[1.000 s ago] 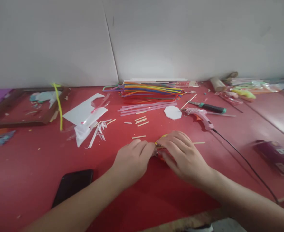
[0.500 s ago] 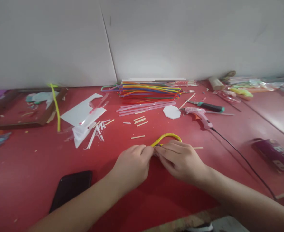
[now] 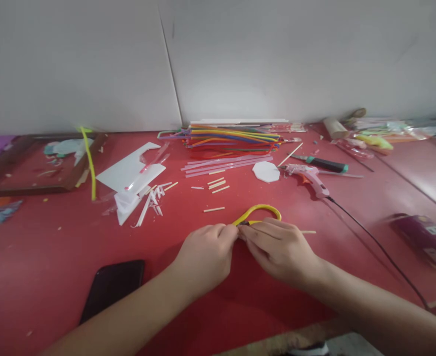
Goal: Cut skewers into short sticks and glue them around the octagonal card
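Observation:
On the red table (image 3: pixel 47 257), my left hand (image 3: pixel 205 257) and my right hand (image 3: pixel 279 249) meet at the middle front. Both pinch the ends of a yellow straw loop (image 3: pixel 259 208) that arches away from the fingertips. Something small and reddish shows between the fingers; I cannot make it out. A thin wooden stick (image 3: pixel 307 232) pokes out to the right of my right hand.
A pile of coloured straws (image 3: pixel 233 138) lies at the back, with a pink glue gun (image 3: pixel 309 175) and its black cord (image 3: pixel 373 242) on the right. White foam scraps (image 3: pixel 131 180) and short stick pieces (image 3: pixel 216 184) lie to the left. A black phone (image 3: pixel 112 287) is near the front edge.
The yellow straw, hidden under my hands a second ago, now stands out as a loop beyond my fingertips. My right hand has drawn back a little and closed into a pinch.

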A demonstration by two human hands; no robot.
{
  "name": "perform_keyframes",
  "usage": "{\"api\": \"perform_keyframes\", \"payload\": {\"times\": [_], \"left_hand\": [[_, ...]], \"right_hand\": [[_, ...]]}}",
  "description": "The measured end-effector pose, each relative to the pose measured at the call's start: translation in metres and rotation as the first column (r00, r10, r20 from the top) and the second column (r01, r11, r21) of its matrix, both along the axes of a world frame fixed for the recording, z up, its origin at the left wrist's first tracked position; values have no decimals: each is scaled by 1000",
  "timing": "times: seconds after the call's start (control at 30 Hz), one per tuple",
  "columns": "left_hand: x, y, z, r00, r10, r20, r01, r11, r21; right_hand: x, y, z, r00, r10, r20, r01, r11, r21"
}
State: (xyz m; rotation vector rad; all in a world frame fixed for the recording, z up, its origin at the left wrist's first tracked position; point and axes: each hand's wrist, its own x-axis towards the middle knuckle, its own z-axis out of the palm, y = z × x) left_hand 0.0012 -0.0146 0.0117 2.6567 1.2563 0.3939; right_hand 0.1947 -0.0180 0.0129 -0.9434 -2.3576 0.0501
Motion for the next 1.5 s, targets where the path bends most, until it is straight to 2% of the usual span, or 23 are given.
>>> {"api": "perform_keyframes", "payload": {"times": [0.17, 0.33, 0.47, 0.57, 0.7, 0.83, 0.93, 1.03, 1.1, 1.17, 1.23, 1.33, 1.5], "left_hand": [[0, 1, 2, 1000, -3, -19, 3, 999, 32], [-5, 4, 4, 995, -68, -69, 75, 991, 112], [-10, 9, 5, 984, -148, -101, 168, 958, 234], [-13, 12, 7, 981, -185, -52, 192, 953, 234], [-14, 15, 9, 971, -215, 104, 203, 972, 117], [-9, 14, 14, 934, -161, 318, 187, 981, -52], [-4, 14, 16, 877, 14, 480, 111, 967, -229], [-5, 20, 13, 765, 262, 588, -5, 916, -401], [-7, 24, 9, 675, 370, 638, -65, 891, -449], [-10, 28, 7, 592, 424, 685, -62, 872, -486], [-11, 30, 6, 535, 453, 713, -30, 854, -520], [-10, 30, 6, 502, 469, 727, -6, 843, -539], [-11, 32, 3, 495, 443, 747, -30, 868, -495]], "right_hand": [[-1, -1, 2, 999, -47, 28, 45, 997, 65], [0, 0, 1, 994, -28, 103, 19, 996, 91], [3, 2, 2, 993, 43, 108, -49, 997, 55], [6, 4, 5, 996, 83, 41, -83, 997, 4], [8, 7, 9, 991, 111, -70, -116, 990, -83], [8, 6, 17, 974, 59, -219, -105, 973, -204], [12, 3, 23, 926, -36, -376, -98, 938, -333], [20, 8, 21, 877, -180, -446, -24, 910, -414], [25, 16, 16, 915, -174, -365, 41, 937, -346], [28, 25, 10, 981, -109, -161, 69, 969, -238], [28, 31, 6, 998, -52, 21, 55, 978, -200], [24, 33, 3, 990, 11, 140, 25, 966, -257], [18, 28, 7, 981, 41, 187, 31, 930, -366]]}}
